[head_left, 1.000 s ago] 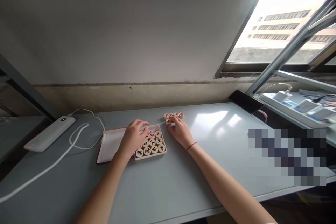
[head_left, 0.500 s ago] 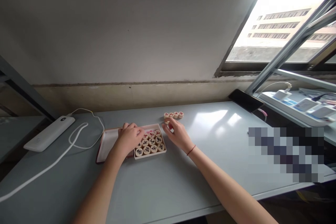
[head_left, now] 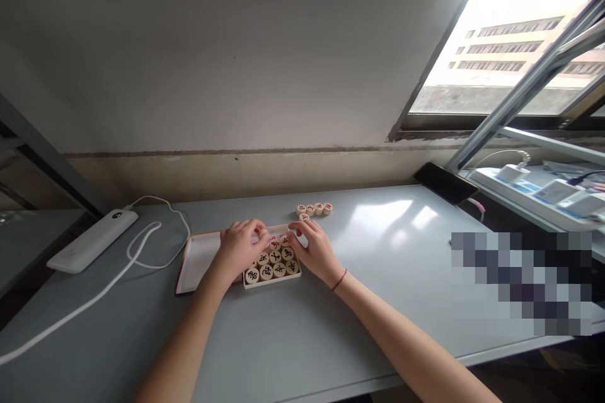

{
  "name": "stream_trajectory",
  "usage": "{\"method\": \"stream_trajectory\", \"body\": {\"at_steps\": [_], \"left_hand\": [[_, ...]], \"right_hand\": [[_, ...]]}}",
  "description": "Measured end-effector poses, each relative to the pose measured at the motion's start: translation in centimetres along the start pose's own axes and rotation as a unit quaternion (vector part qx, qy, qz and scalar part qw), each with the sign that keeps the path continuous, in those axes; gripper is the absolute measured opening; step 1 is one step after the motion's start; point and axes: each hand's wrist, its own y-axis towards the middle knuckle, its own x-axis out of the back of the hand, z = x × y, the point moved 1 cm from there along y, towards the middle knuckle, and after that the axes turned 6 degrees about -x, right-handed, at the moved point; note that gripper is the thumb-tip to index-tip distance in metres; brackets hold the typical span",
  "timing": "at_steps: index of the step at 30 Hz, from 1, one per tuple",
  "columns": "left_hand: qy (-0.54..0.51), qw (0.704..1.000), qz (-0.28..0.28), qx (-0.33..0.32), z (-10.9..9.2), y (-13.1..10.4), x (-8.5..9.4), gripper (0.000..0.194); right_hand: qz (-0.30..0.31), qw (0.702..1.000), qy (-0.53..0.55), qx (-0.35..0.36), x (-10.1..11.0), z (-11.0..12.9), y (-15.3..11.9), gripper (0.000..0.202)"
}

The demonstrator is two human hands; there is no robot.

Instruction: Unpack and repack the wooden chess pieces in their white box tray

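Note:
A white box tray (head_left: 274, 284) holds several round wooden xiangqi pieces (head_left: 278, 269), marked with black and red characters. Over the tray's far left part, my left hand (head_left: 240, 247) has thumb and fingertips pinched on what looks like a pale xiangqi piece, mostly hidden by the fingers. At the tray's right edge is my right hand (head_left: 316, 249), thumb and forefinger apart, close to a red-marked piece in the far right corner. Beyond it on the table, red-marked pieces (head_left: 319, 208) stand in a short row, with a single piece (head_left: 304, 217) in front of its left end.
The opened box lid (head_left: 201, 255) lies left of the tray, partly under my left wrist. A white power bank (head_left: 92, 242) with a white cable (head_left: 101, 289) is at the left. At the right are a black phone-like slab (head_left: 444, 182), a power strip (head_left: 534, 195) and a pixelated patch.
My right hand has drawn back from the pieces on the table to the tray's edge, leaving one piece in front of the row. My left hand has shifted slightly right, its fingertips now pinched together.

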Motion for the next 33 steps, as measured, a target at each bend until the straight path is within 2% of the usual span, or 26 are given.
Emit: {"method": "stream_trajectory", "body": {"at_steps": [2,5,9,12,14,16,19,22,25,27,28,31,33], "left_hand": [[-0.073,0.996,-0.047,-0.018,-0.3,0.1,0.4,0.019],[-0.184,0.982,-0.04,-0.025,-0.9,0.0,0.2,0.026],[-0.282,0.959,-0.016,-0.02,-1.5,0.0,-1.0,0.026],[-0.328,0.943,-0.06,0.013,-1.3,0.2,-1.8,0.025],[-0.347,0.931,-0.106,0.039,-0.9,0.3,-2.0,0.026],[-0.359,0.921,-0.137,0.055,-0.3,0.5,-2.1,0.028],[-0.362,0.916,-0.159,0.061,0.1,0.6,-2.0,0.031],[-0.36,0.918,-0.146,0.075,-0.1,0.6,-2.0,0.033],[-0.337,0.933,-0.11,0.064,-0.7,0.4,-2.2,0.034],[-0.29,0.952,-0.096,0.016,-1.3,0.2,-2.4,0.031],[-0.26,0.961,-0.092,-0.015,-1.6,0.1,-2.5,0.03],[-0.2,0.972,-0.084,-0.096,-2.4,-0.2,-3.0,0.023],[-0.192,0.971,-0.078,-0.118,-2.7,-0.4,-3.4,0.022]], "right_hand": [[-0.004,0.999,0.043,0.028,0.3,0.6,0.0,0.015],[0.037,0.992,0.122,0.018,0.5,1.5,-0.1,0.02],[0.069,0.973,0.216,-0.051,0.6,1.6,0.1,0.021],[0.052,0.959,0.253,-0.12,1.3,-0.2,1.0,0.028],[-0.001,0.956,0.234,-0.175,2.1,-2.2,1.6,0.03],[-0.045,0.96,0.164,-0.224,2.9,-4.3,2.0,0.026],[-0.016,0.96,0.07,-0.269,3.4,-6.7,2.2,0.019],[0.006,0.963,-0.001,-0.27,3.2,-7.5,2.1,0.017],[-0.043,0.974,-0.031,-0.219,3.1,-6.2,1.9,0.018],[-0.063,0.984,0.011,-0.165,3.2,-4.4,1.7,0.024],[-0.052,0.987,0.048,-0.141,3.2,-3.4,1.6,0.027],[0.072,0.98,0.152,-0.105,3.0,-0.3,1.1,0.032],[0.132,0.964,0.205,-0.106,2.8,0.8,0.9,0.033]]}}
